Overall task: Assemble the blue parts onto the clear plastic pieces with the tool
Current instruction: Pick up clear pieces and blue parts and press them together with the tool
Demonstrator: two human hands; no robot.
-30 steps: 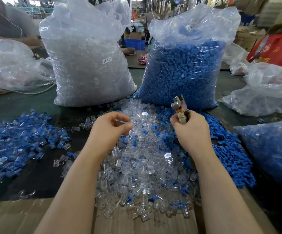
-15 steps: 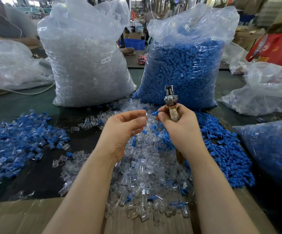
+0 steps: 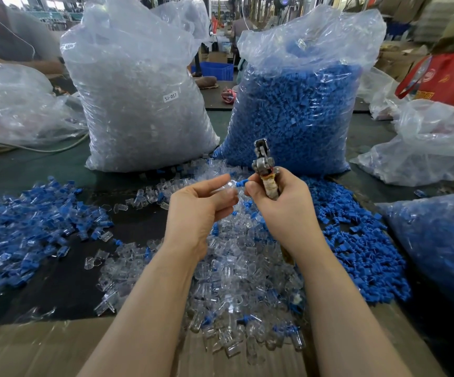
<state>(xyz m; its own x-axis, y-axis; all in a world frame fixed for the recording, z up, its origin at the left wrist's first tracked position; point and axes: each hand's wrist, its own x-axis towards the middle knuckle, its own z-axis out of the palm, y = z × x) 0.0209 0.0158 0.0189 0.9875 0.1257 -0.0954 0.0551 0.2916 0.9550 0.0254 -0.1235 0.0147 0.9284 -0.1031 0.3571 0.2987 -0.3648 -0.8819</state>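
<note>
Left hand: the left hand [image 3: 201, 205] is hovering over the middle pile, its fingers [image 3: 215, 183] curling and pinching a clear piece [image 3: 230, 186] at the tips.
Right hand: the right hand [image 3: 280, 202] is gripping the tool [image 3: 265, 170], its fingers wrapping tight round the handle, while the thumb and first finger are pinching a blue part [image 3: 241, 182].
Blue part and clear piece: the two are touching, tip to tip, in the air between the two hands.
Tool: it is standing almost upright out of the fist, its metal head pointing up in front of the blue bag. I cannot tell if the head is gripping anything.
Clear pile [image 3: 234, 268]: loose clear pieces are lying on the worktop [image 3: 30, 170] under both arms, with a few blue ones mixed in.
Blue pile [image 3: 356, 248]: loose blue parts are lying just to the right of the clear pile.
Left heap [image 3: 24, 227]: clear pieces with blue inside are lying well off to the left.
Clear bag [image 3: 139, 104]: a big see-through bag of clear pieces is standing at the back left, with a small white label.
Blue bag [image 3: 296, 112]: a big bag of blue parts is standing beside it, at the back right.
Cardboard [image 3: 30, 349]: a brown sheet is lying along the near edge, under the front of the clear pile.
</note>
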